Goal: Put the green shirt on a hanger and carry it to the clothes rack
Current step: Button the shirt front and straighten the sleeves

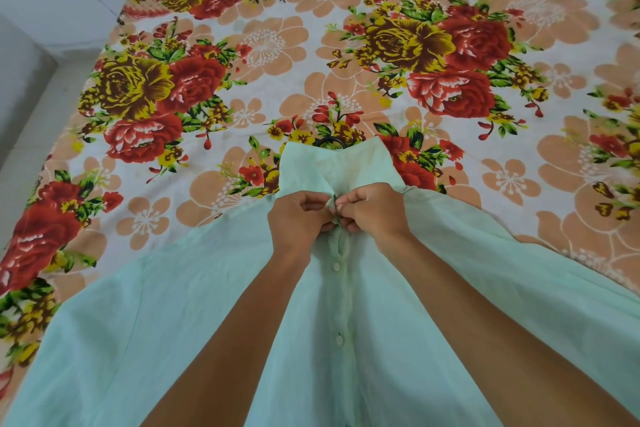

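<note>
A pale green shirt (194, 305) lies spread front-up on the bed, collar pointing away from me. The black hook of a hanger (330, 141) pokes out just beyond the collar; the rest of the hanger is hidden inside the shirt. My left hand (299, 218) and my right hand (374, 211) meet just below the collar, each pinching one edge of the shirt's front placket at the top button. Two white buttons show lower down the placket, between my forearms.
The bed is covered by a flowered sheet (346, 55) in red, yellow and peach. A white wall and floor (31, 87) run along the bed's left side. No clothes rack is in view.
</note>
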